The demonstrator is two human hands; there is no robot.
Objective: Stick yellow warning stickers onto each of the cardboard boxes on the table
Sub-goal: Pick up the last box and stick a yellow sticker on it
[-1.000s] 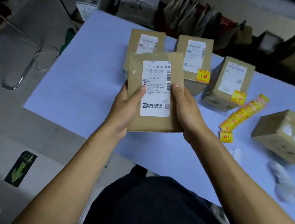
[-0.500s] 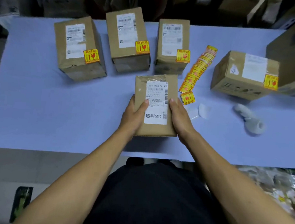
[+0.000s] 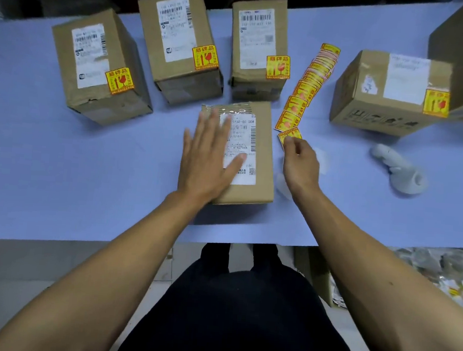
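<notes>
Sticker application, fifth box. The left hand (image 3: 208, 162) lies flat, fingers spread and gripping nothing, on top of the unlabelled box (image 3: 243, 154) at the near centre of the table (image 3: 59, 161) — a placement that probably pins the box against sliding. The right hand (image 3: 299, 160), just beside the box's right edge, has its fingertips drawn together on the loose sticker (image 3: 289, 134) at the near end of the sticker strip (image 3: 306, 89); whether the sticker is lifted cannot be told. Four boxes already carry yellow stickers: the left box (image 3: 100, 68), the second box (image 3: 179, 44), the third box (image 3: 258, 50) and the right box (image 3: 389, 93). Each sticker sits at the shipping label's lower right corner — the likely target here. A crumpled grey glove (image 3: 397, 171) lies unused at the right.
</notes>
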